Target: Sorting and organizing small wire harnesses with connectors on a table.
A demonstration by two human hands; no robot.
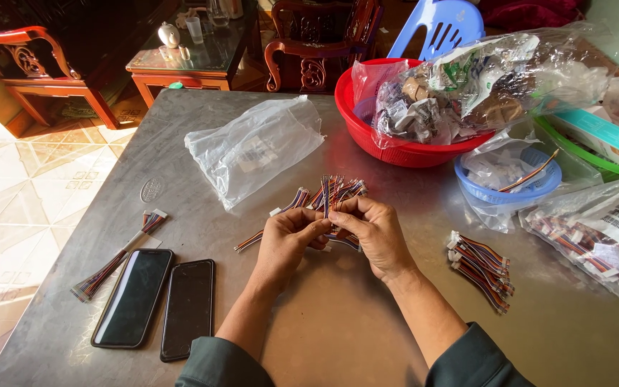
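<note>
Both my hands meet over the middle of the grey metal table (338, 330). My left hand (288, 240) and my right hand (374, 233) pinch a short multicoloured wire cable (326, 193) between their fingertips, holding it upright. Just behind my fingers lies a loose pile of the same cables with white connectors (342, 192). One more cable (252, 240) sticks out to the left under my left hand.
A long cable bundle (116, 261) and two dark phones (134, 297) (189, 308) lie at the left. A stacked cable bundle (481, 269) sits right. Behind are a clear plastic bag (256, 147), a red basket (388, 147), a blue bowl (506, 186) and bagged cables (589, 240).
</note>
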